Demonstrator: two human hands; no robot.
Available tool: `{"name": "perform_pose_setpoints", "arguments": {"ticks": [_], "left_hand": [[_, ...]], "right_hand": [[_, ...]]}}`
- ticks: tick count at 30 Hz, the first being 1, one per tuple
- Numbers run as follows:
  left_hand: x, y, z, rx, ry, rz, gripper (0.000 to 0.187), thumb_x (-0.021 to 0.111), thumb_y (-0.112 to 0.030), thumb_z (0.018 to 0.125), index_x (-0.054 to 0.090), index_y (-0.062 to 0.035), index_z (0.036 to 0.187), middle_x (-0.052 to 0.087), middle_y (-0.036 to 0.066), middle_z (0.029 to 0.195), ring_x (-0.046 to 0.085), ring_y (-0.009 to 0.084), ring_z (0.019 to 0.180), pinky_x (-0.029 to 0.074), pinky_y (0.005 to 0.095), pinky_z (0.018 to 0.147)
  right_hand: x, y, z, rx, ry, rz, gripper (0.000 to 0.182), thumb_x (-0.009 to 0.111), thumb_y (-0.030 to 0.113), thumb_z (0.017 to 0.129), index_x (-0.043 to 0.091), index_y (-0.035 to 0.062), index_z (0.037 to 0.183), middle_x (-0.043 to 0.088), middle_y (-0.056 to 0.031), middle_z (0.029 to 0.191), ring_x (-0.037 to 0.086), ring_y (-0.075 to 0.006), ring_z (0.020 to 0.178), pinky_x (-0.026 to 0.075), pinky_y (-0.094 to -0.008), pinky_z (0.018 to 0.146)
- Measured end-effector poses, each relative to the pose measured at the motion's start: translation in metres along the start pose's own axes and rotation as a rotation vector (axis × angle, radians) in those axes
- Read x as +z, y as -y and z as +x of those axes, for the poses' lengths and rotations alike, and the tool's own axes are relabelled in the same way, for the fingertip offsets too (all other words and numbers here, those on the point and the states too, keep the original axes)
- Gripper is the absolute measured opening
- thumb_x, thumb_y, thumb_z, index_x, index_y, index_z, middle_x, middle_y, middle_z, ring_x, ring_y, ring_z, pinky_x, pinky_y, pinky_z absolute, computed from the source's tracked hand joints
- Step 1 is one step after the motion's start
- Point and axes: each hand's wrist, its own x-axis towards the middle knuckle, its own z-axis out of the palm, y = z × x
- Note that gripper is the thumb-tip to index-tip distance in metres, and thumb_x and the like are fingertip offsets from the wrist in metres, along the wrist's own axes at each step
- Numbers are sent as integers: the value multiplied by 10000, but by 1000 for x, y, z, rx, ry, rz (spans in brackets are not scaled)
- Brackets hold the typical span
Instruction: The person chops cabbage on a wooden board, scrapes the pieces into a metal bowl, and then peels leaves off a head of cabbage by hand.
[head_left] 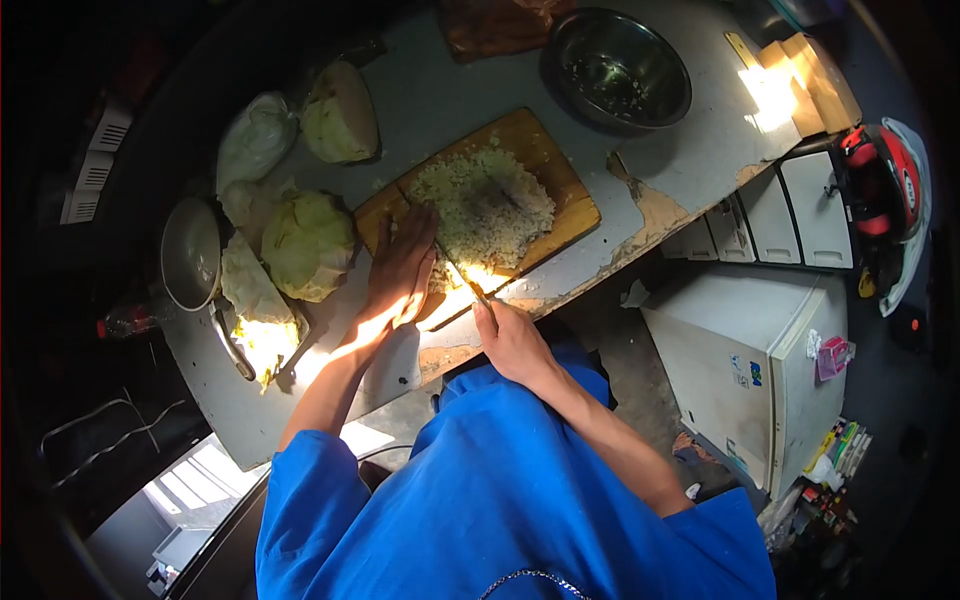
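Note:
My right hand (511, 342) is closed round the handle of a knife (481, 295) at the near edge of a wooden cutting board (576, 212). The blade runs away from me across the board, along the left side of a heap of finely chopped cabbage (485, 205). My left hand (402, 262) lies with fingers stretched out at the board's left side, over or against the blade; the exact contact is hard to see. Left of it sits a cabbage piece (306, 246), with a cut cabbage (341, 112) farther back. Strong sunlight washes out the board's near edge.
A metal bowl (617, 70) with bits inside stands behind the board. At the left are a pan (191, 253), loose cabbage leaves (250, 285) and a plastic bag (257, 140). The table's front edge (640, 225) is chipped. A white fridge (740, 350) stands at the right.

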Motion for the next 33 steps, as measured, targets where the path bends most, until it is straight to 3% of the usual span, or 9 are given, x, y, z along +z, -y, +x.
{"name": "perform_pose_setpoints", "arguments": {"ticks": [5,10,15,28,31,33], "left_hand": [[-10,-6,10,-12,20,23,526,407,-157,1034,348,-15,1538,332,186,1602,298,330,1499,129,608,1222],[-5,-8,8,-21,39,-45,543,364,-180,1051,300,-41,1571,314,201,1611,266,358,1510,80,606,1227],[-10,-16,18,-12,8,30,539,436,-141,1031,337,-25,1548,339,182,1601,309,325,1495,142,578,1233],[-8,-19,25,-5,-4,28,526,454,-128,1030,364,-38,1540,348,184,1596,313,321,1494,157,573,1234],[-8,-21,27,-7,-24,4,526,464,-120,1025,369,-41,1537,357,185,1590,307,319,1497,159,572,1234],[3,-21,27,-32,4,12,527,460,-116,1021,369,-29,1533,363,186,1586,308,315,1498,170,581,1230]], "right_hand": [[-17,12,1,40,81,31,424,450,323,1066,556,-45,884,595,-298,735,592,-516,761,464,-548,678],[-4,-10,2,-52,-45,-29,403,473,308,1058,559,-39,874,597,-295,722,592,-519,744,460,-553,653],[-18,2,2,-24,15,16,458,476,337,1052,561,-46,815,609,-303,717,602,-522,756,470,-572,684],[-27,-5,10,-20,11,-11,449,469,344,1051,571,-46,852,625,-315,777,603,-531,803,464,-580,701],[-32,-2,10,24,61,3,375,475,299,1055,566,-32,905,616,-293,780,592,-524,801,462,-543,655],[-33,0,9,37,34,25,425,469,347,1047,595,-30,898,638,-311,803,606,-532,839,474,-591,730]]}}
